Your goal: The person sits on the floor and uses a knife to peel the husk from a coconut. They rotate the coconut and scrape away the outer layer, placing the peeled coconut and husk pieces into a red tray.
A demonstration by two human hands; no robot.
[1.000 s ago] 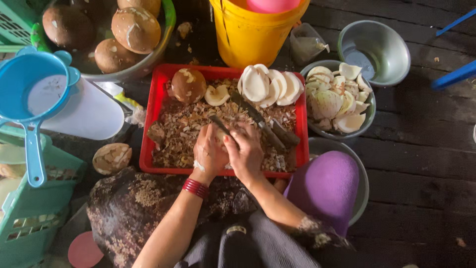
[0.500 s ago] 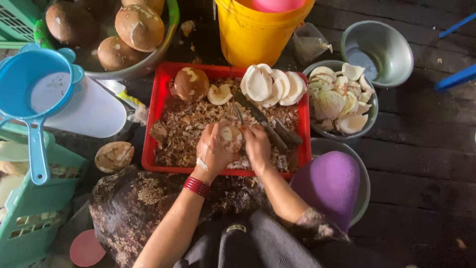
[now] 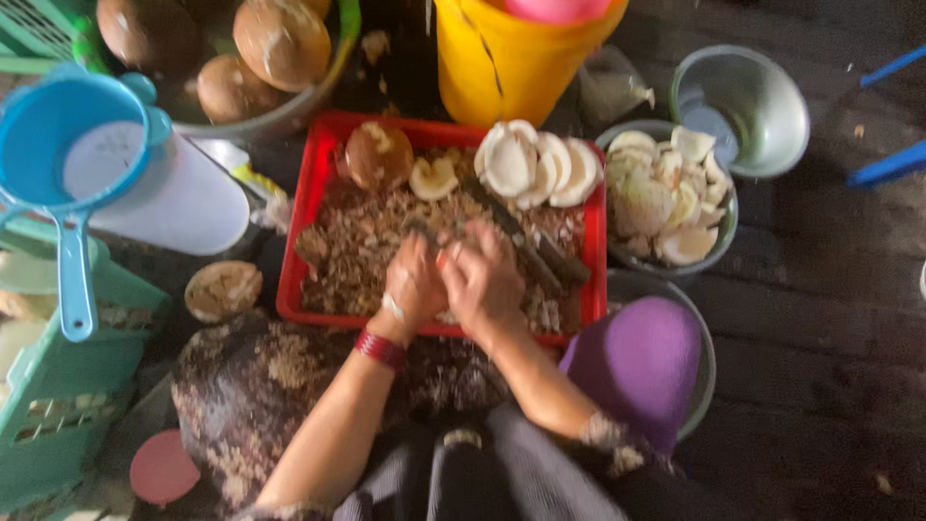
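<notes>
Dark wooden plank floor carries everything. A red rectangular plastic tray of brown husk scraps sits mid-floor, white coconut pieces along its far edge. Over its near edge the left hand and right hand press together, grips closed round something small (blurred, cannot tell what). A yellow plastic bucket stands beyond the tray.

Left hand and right hand curled together.

Yellow bucket, blue strainer, purple bowl.
</notes>
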